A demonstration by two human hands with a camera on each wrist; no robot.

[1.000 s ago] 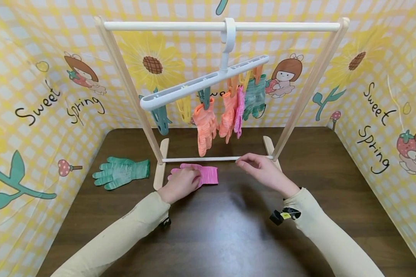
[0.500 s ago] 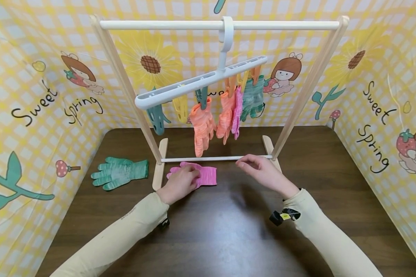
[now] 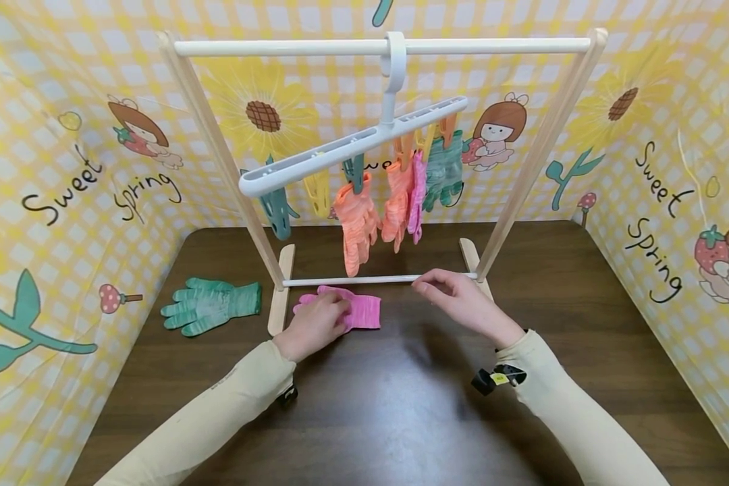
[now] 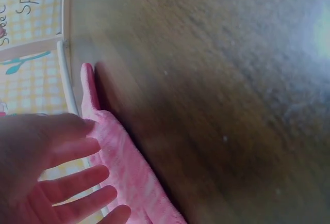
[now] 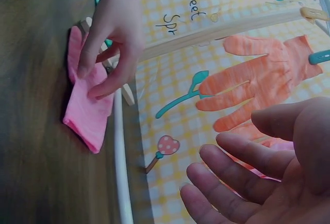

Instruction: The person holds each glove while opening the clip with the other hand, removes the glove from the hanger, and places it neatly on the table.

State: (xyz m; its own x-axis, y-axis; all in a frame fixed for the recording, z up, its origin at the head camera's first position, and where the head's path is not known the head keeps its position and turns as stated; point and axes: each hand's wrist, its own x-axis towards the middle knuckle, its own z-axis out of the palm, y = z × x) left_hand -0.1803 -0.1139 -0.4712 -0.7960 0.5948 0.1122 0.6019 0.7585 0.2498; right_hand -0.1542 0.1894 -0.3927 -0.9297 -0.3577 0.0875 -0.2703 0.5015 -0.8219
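Note:
A pink knitted glove (image 3: 366, 312) lies flat on the table, its cuff toward the right. My left hand (image 3: 317, 322) rests on its middle, hiding part of the palm and fingers. In the right wrist view the left thumb and fingers stand apart with their tips on the glove. My right hand (image 3: 455, 298) holds nothing; its fingers bend loosely above the table near the rack's lower bar (image 3: 376, 279). An orange glove (image 3: 357, 223) hangs above and between the hands from a teal clothespin (image 3: 354, 173).
A grey hanger (image 3: 316, 155) slants on the rack's white top bar (image 3: 279, 48). From it hang another orange glove (image 3: 396, 202), a pink glove (image 3: 417, 196), a green glove (image 3: 444, 172), and bare teal (image 3: 276, 212) and yellow (image 3: 318, 192) clothespins. Another green glove (image 3: 209, 305) lies left.
The head view shifts slightly. Both hands and the gloves otherwise stay where they were.

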